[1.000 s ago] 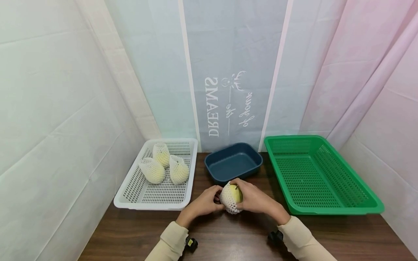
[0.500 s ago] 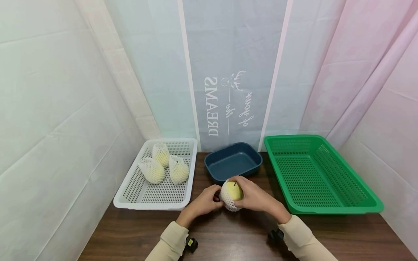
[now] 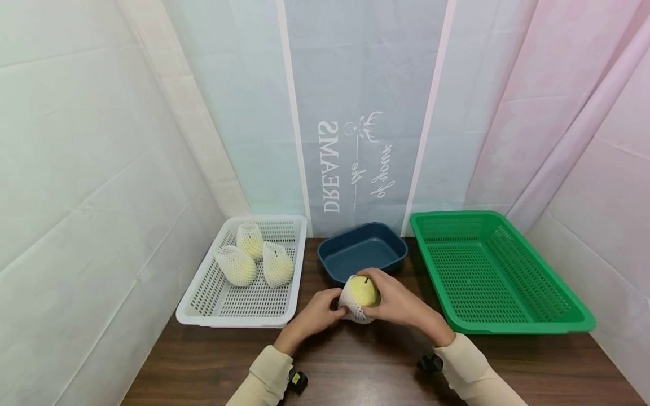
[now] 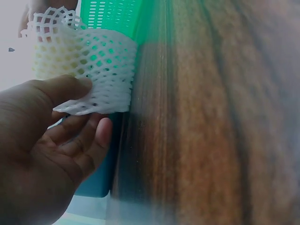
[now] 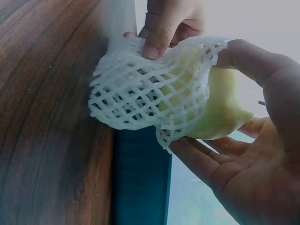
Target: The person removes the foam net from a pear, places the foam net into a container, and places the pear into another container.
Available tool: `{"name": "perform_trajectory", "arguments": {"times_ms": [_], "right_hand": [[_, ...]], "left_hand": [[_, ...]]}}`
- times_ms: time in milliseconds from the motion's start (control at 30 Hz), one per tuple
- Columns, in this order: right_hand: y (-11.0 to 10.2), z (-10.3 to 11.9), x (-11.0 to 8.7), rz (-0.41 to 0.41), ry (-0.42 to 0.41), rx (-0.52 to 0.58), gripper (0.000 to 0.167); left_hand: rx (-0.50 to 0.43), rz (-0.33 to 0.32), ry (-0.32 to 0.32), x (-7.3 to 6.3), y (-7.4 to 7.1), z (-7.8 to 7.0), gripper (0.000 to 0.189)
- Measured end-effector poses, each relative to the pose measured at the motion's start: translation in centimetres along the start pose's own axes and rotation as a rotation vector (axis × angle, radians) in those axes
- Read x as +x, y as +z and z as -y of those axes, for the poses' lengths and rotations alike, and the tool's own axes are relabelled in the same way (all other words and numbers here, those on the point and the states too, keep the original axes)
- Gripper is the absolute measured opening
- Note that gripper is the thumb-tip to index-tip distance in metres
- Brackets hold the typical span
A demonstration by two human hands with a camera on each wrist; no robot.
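Note:
A pale yellow-green pear with a short dark stem stands partly out of a white foam net sleeve, above the table before the blue dish. My right hand grips the pear's bare upper part, thumb and fingers on opposite sides, as the right wrist view shows. My left hand pinches the foam net between thumb and fingers at its lower left side. In the left wrist view the net hangs loose past the fruit, with my left thumb pressed on it. In the right wrist view the pear bulges from the net's opening.
At left a white basket holds 3 pears in foam nets. A dark blue dish stands just behind my hands. On the right is a green basket. Curtains close off the back and sides.
The pear has risen a little and now shows more of its bare yellow top. The net has slid lower around it. Both hands stay close together on pear and net.

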State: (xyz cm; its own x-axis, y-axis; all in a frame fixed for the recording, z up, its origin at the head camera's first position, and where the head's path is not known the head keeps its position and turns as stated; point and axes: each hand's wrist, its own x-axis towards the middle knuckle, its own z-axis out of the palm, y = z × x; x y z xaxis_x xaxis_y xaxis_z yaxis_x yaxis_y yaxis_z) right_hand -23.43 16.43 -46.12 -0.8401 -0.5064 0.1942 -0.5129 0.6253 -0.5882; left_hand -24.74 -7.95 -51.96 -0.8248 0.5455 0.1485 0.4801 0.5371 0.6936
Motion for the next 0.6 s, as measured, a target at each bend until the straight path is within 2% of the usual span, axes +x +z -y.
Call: {"name": "perform_trajectory", "arguments": {"times_ms": [267,600], "right_hand": [[-0.6,0.4,0.3,-0.025,0.008,-0.010,0.069],[-1.1,0.6,0.2,-0.031,-0.010,-0.016,0.072]], "left_hand": [[0.000,-0.022,-0.002,0.2,-0.1,-0.1,0.021],[0.009,-0.035,0.032,0.0,0.0,-0.1,0.018]]}}
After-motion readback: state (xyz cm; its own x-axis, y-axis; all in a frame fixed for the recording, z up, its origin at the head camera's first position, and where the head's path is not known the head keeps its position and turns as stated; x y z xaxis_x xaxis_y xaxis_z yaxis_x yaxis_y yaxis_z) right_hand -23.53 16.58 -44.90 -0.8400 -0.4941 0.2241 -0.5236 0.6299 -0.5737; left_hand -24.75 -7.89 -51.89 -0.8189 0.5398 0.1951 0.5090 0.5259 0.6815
